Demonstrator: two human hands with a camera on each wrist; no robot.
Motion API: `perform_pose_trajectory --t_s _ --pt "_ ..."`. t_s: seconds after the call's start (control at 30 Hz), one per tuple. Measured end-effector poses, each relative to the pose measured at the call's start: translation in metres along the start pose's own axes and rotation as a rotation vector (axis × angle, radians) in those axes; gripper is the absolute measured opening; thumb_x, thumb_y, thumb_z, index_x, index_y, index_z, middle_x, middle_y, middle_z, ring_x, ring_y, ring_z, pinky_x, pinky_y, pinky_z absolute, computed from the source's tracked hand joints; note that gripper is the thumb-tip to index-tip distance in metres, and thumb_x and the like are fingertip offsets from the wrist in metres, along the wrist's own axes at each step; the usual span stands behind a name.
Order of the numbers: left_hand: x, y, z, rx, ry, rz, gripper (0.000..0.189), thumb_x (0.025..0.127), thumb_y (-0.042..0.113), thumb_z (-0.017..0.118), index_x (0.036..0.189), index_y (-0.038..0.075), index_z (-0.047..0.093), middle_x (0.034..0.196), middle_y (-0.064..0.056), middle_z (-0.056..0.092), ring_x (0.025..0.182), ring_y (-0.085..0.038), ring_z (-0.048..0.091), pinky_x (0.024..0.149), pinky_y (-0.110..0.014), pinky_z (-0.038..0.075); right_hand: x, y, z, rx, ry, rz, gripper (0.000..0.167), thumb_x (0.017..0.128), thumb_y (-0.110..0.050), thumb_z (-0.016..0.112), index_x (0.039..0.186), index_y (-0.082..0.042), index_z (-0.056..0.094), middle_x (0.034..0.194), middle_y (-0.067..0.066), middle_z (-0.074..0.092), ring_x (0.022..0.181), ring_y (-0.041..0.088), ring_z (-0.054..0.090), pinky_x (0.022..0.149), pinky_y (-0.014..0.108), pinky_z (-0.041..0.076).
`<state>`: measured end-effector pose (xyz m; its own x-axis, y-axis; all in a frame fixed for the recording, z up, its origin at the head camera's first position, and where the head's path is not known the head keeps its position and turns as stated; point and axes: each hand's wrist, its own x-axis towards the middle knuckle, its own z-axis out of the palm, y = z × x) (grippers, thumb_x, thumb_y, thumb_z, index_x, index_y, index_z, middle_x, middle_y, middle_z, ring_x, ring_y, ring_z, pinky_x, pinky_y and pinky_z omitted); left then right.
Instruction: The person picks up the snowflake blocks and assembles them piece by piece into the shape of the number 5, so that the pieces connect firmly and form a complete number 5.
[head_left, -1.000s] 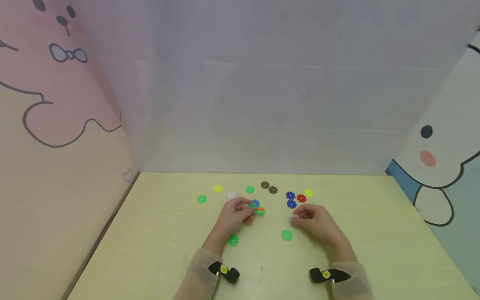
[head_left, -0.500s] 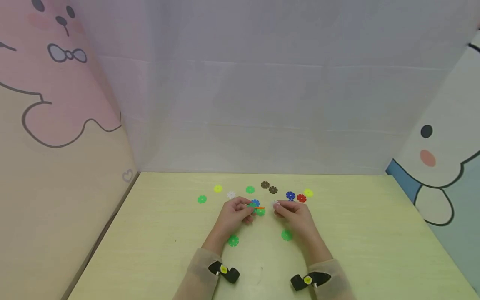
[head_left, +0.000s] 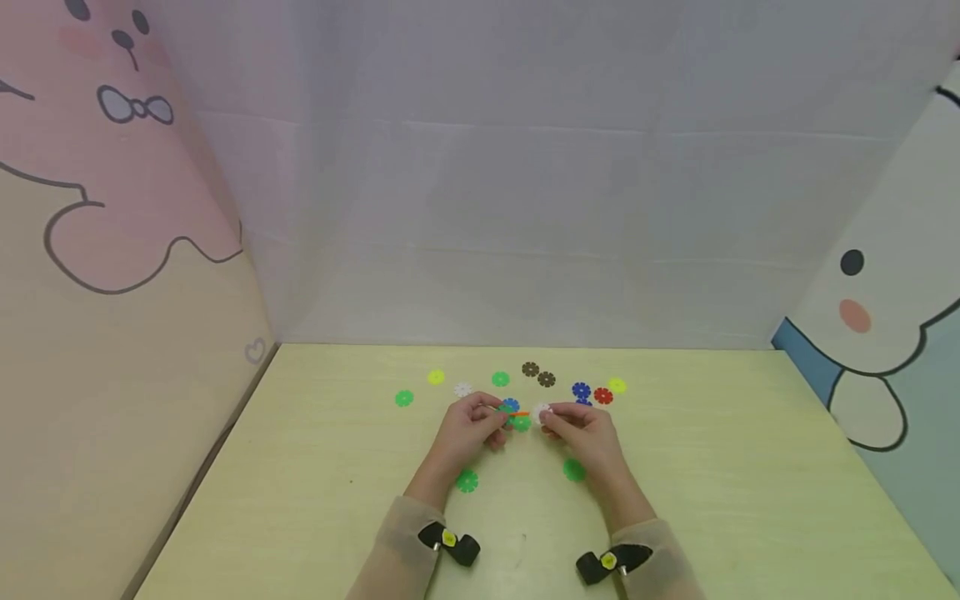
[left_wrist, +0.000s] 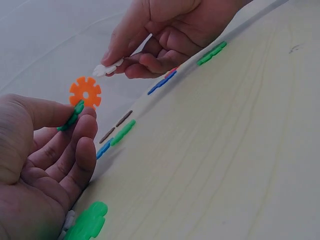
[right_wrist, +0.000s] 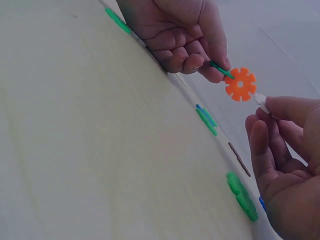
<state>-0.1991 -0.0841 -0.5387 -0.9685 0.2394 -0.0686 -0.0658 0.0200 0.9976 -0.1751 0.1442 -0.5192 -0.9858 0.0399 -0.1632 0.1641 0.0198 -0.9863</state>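
Observation:
My left hand (head_left: 470,427) pinches a green notched disc (left_wrist: 73,116) between thumb and fingers. An orange notched disc (left_wrist: 85,92) is joined to its edge at an angle, its rim facing the other hand. My right hand (head_left: 587,433) pinches a white notched disc (head_left: 540,414) by its edge. In the right wrist view the white disc (right_wrist: 262,103) is right at the rim of the orange disc (right_wrist: 240,84). Both hands are held above the table, close together, and the fingertips cover part of the green and white discs.
Loose notched discs lie on the table (head_left: 315,500): a red one (head_left: 603,396), a blue one (head_left: 581,390), brown ones (head_left: 530,369), a white one (head_left: 462,390), yellow ones (head_left: 436,377) and several green ones (head_left: 467,481). A pale curtain (head_left: 480,183) hangs behind the table.
My right hand has moved left with the white disc, up to the orange disc. The left hand has stayed nearly in place.

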Motion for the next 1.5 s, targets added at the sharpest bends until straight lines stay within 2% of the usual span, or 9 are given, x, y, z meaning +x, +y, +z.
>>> perform_pose_trajectory --t_s 0.3,0.53,0.77,1.07,1.5 --pt "-0.0001 0.0000 -0.0012 0.003 -0.013 0.008 0.020 0.104 0.009 0.074 0.119 -0.003 0.068 0.090 -0.020 0.078 0.065 -0.017 0.068 0.064 -0.028 0.060 -0.0019 0.0008 0.0018 0.023 -0.053 -0.013 0.023 0.099 -0.005 0.081 0.118 0.007 0.078 0.101 0.013 0.081 0.086 0.017 0.075 0.078 0.025 0.063" --pt "0.0001 0.0005 -0.0015 0.004 -0.009 0.007 0.020 0.104 0.009 0.075 0.120 -0.002 0.069 0.089 -0.021 0.077 0.065 -0.016 0.068 0.063 -0.027 0.060 0.0009 0.0038 0.0003 0.021 -0.032 -0.020 0.021 0.100 -0.008 0.080 0.116 0.005 0.079 0.097 0.011 0.080 0.086 0.019 0.072 0.078 0.025 0.061" --pt "0.0005 0.0016 -0.0014 -0.004 -0.015 0.010 0.019 0.103 0.008 0.075 0.119 -0.002 0.069 0.088 -0.019 0.078 0.063 -0.016 0.067 0.063 -0.027 0.059 0.0026 0.0054 0.0003 0.039 -0.059 -0.024 0.022 0.098 -0.006 0.081 0.116 0.006 0.078 0.095 0.009 0.080 0.085 0.017 0.073 0.079 0.026 0.062" --pt "0.0016 0.0009 -0.0017 -0.007 -0.020 0.017 0.020 0.104 0.007 0.075 0.119 -0.004 0.069 0.087 -0.019 0.078 0.061 -0.016 0.066 0.061 -0.027 0.058 0.0021 0.0064 0.0009 0.041 -0.048 -0.038 0.020 0.099 -0.005 0.081 0.114 0.007 0.078 0.093 0.007 0.080 0.084 0.015 0.073 0.077 0.025 0.062" --pt "-0.0014 0.0027 -0.0014 0.014 -0.050 0.034 0.020 0.104 0.005 0.073 0.120 -0.006 0.067 0.090 -0.020 0.079 0.061 -0.016 0.064 0.061 -0.026 0.057 0.0012 0.0083 0.0001 0.031 -0.049 -0.035 0.020 0.098 -0.006 0.081 0.115 0.006 0.078 0.095 0.008 0.080 0.086 0.016 0.073 0.079 0.025 0.061"
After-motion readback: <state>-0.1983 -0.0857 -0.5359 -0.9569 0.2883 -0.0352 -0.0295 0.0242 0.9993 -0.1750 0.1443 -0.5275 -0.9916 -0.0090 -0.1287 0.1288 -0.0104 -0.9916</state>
